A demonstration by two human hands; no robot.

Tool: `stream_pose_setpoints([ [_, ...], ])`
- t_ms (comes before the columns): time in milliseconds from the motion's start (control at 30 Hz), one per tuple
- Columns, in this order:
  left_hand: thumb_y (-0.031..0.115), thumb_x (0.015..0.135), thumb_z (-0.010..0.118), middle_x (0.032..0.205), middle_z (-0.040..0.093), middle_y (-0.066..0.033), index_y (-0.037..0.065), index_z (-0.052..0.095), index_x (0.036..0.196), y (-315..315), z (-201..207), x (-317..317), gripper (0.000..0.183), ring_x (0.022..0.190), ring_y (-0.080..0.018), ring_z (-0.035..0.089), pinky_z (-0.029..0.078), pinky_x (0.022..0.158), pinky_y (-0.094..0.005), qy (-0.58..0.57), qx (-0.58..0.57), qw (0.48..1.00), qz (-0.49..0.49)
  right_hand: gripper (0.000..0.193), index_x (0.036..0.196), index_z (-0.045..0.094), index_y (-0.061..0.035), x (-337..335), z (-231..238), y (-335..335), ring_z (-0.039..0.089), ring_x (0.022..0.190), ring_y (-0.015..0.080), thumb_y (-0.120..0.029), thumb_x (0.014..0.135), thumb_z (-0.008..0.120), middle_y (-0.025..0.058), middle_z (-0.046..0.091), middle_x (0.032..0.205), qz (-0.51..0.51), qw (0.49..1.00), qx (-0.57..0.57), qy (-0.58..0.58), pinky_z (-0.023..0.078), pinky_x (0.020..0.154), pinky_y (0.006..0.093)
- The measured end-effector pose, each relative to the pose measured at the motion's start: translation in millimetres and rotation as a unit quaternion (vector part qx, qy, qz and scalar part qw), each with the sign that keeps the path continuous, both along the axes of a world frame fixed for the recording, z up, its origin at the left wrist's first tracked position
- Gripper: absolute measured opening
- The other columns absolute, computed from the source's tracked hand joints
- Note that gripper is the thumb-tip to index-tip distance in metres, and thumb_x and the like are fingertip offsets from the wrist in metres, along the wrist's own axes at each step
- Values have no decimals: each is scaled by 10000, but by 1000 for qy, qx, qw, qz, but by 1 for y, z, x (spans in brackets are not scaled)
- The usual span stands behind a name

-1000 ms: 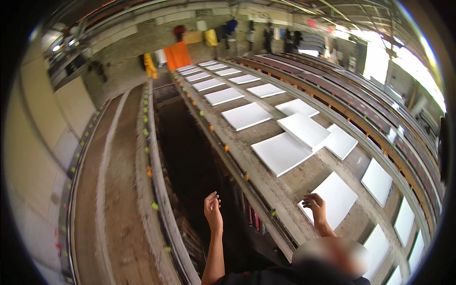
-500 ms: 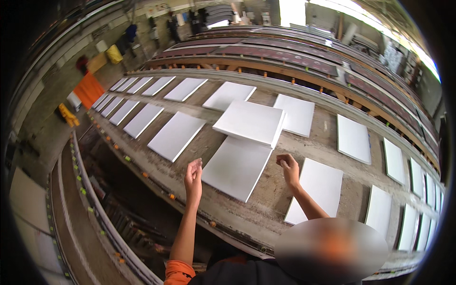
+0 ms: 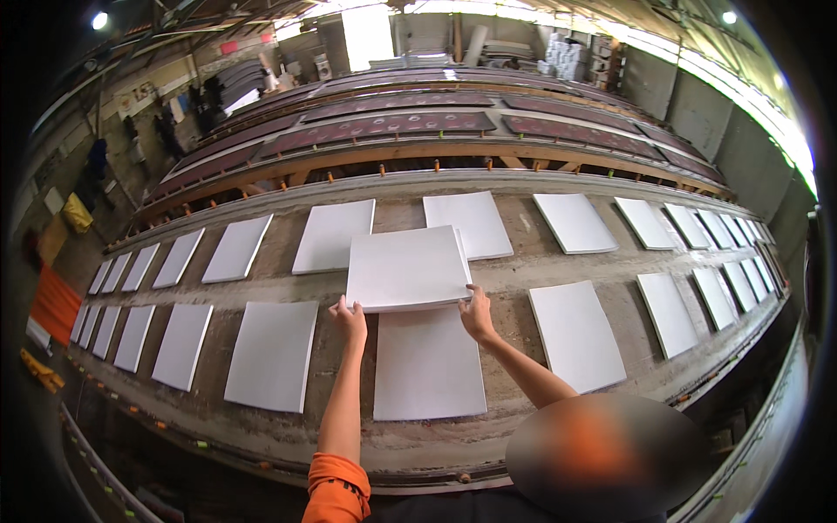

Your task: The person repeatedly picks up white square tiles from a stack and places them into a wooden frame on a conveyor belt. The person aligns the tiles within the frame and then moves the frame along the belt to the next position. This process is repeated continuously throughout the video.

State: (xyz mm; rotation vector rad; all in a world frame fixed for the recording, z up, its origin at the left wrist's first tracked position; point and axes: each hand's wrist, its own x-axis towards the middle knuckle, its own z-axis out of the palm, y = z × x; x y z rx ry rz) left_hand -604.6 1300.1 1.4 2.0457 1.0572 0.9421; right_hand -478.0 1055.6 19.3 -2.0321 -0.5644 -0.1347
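Note:
A stack of white rectangular sheets (image 3: 405,266) lies crosswise in the middle of the long table. My left hand (image 3: 350,322) is closed on its near left corner, thumb on top. At the near right corner my right hand (image 3: 476,315) grips the same stack. Part of another white sheet pile (image 3: 429,375) shows just in front, its far end covered by the stack. Behind the stack, two more white piles, left (image 3: 336,235) and right (image 3: 475,222), are partly overlapped by it. What the sheets are made of, I cannot tell.
Similar white piles stand in two rows along the table (image 3: 506,301), one at left (image 3: 272,357) and one at right (image 3: 575,336) nearest me. Beyond are long tables with dark red panels (image 3: 375,131). An orange cloth (image 3: 54,305) hangs at far left.
My view has turned, so the table now runs level across. Both hands, apart from the stack before, have come onto its near corners and closed on it.

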Motion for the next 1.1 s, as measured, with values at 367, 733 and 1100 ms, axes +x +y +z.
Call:
stream_pose_setpoints([
  [367, 374, 778, 655, 1075, 450, -235, -24, 423, 1118, 16, 17, -2, 572, 959, -359, 493, 425, 819, -437, 34, -6, 998, -59, 445, 1205, 376, 36, -23, 34, 31, 481, 1004, 313, -73, 823, 578, 205, 510, 1048, -135, 987, 86, 19, 384, 875, 383],
  [733, 87, 729, 687, 1198, 447, -125, 79, 148, 1303, -123, 150, 9, 787, 1046, -203, 477, 457, 775, -415, -190, -497, 768, -356, 603, 1298, 270, -26, -63, 140, -145, 486, 1009, 231, 41, 763, 542, 174, 341, 1238, -141, 914, 359, 125, 485, 806, 291],
  [1100, 43, 792, 602, 1249, 445, -175, 19, 124, 1402, -530, 204, 98, 776, 1084, -224, 519, 455, 913, -348, -51, -425, 509, -746, 779, 1373, 176, 33, -181, 220, -550, 549, 1026, 262, -110, 757, 631, 239, 496, 1167, -380, 866, 313, 91, 448, 869, 353],
])
